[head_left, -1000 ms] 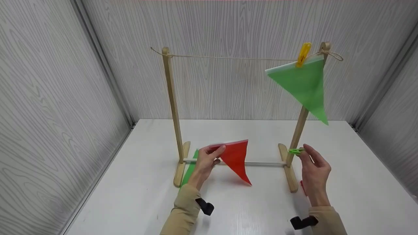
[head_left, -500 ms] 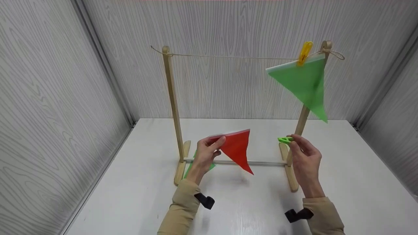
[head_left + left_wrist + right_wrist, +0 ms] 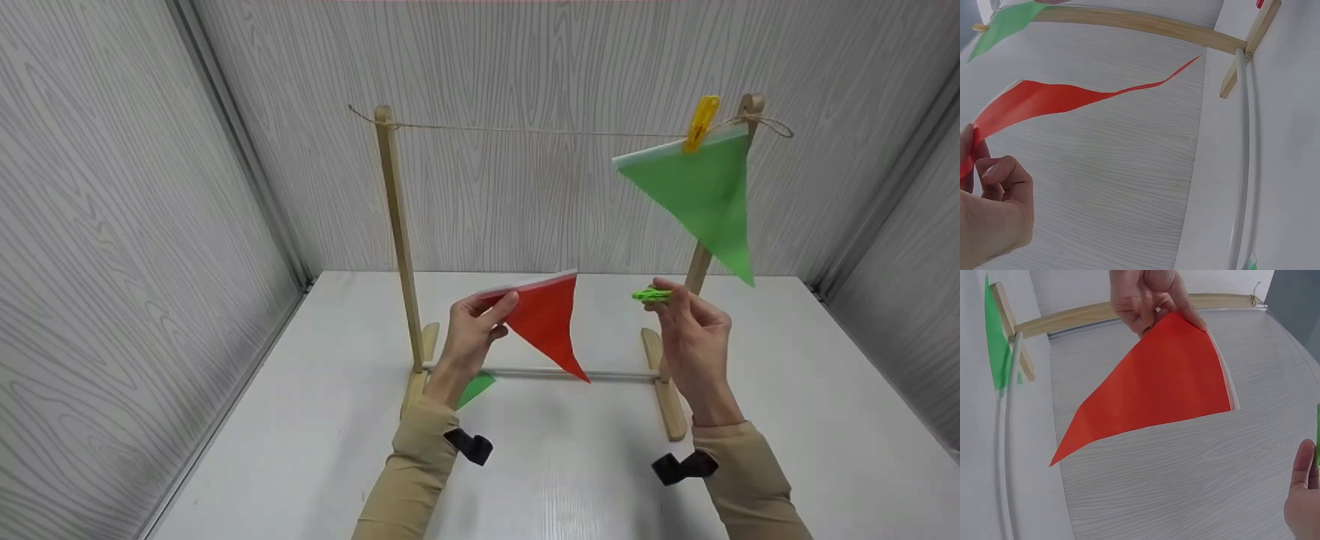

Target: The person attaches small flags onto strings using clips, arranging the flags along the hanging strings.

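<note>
In the head view my left hand [image 3: 472, 330] pinches the white-edged top of a red triangular pennant [image 3: 551, 315], which hangs to its right with the tip down. Across from it, my right hand [image 3: 697, 330] holds a light green clothespin [image 3: 649, 295] between thumb and fingers, pointing left towards the pennant. A gap lies between the two. Above, a green pennant [image 3: 709, 199] hangs tilted from a twine line [image 3: 525, 131], held by a yellow clothespin [image 3: 702, 124]. In the right wrist view the red pennant [image 3: 1157, 382] spreads wide below the left hand [image 3: 1145, 298].
The line runs between a left wooden post [image 3: 399, 240] and a right post [image 3: 699, 266], joined low down by a white rod [image 3: 615, 376]. Another green pennant [image 3: 475, 388] lies on the white table [image 3: 300, 420], partly behind my left arm. Wood-grain panels [image 3: 510, 210] surround the table.
Both hands have risen, the left with the red pennant and the right with the green clothespin. The right hand has also moved left, closer to the pennant.
</note>
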{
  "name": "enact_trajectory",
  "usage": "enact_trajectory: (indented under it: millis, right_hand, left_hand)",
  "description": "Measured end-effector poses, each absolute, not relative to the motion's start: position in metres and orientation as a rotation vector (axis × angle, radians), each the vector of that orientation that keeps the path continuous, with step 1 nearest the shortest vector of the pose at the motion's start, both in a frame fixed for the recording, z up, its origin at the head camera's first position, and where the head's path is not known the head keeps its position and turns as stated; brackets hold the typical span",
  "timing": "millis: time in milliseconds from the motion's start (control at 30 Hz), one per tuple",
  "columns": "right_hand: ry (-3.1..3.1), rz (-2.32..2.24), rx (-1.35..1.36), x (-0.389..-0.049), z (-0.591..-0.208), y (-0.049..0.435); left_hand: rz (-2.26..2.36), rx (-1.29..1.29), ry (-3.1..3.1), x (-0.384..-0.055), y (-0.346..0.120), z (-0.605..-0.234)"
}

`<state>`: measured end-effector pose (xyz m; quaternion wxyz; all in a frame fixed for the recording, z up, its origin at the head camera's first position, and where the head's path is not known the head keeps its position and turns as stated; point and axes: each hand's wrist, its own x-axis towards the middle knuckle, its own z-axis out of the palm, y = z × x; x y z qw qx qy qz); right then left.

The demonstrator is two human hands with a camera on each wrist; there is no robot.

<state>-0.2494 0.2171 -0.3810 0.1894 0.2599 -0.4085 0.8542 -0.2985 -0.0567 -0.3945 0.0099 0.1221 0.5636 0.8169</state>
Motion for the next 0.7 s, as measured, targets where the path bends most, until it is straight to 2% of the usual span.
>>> enact_trajectory:
  millis: [467, 700]
  right_hand:
    - [-1.019, 2.533, 0.491, -0.255, -0.328, 0.196]
    - [-1.016, 2.567, 0.535, -0.260, -0.306, 0.193]
  left_hand:
    - [2.595, 0.412, 1.726, -0.302, -0.053, -0.368]
    - [2.624, 0.456, 1.643, -0.301, -0.052, -0.347]
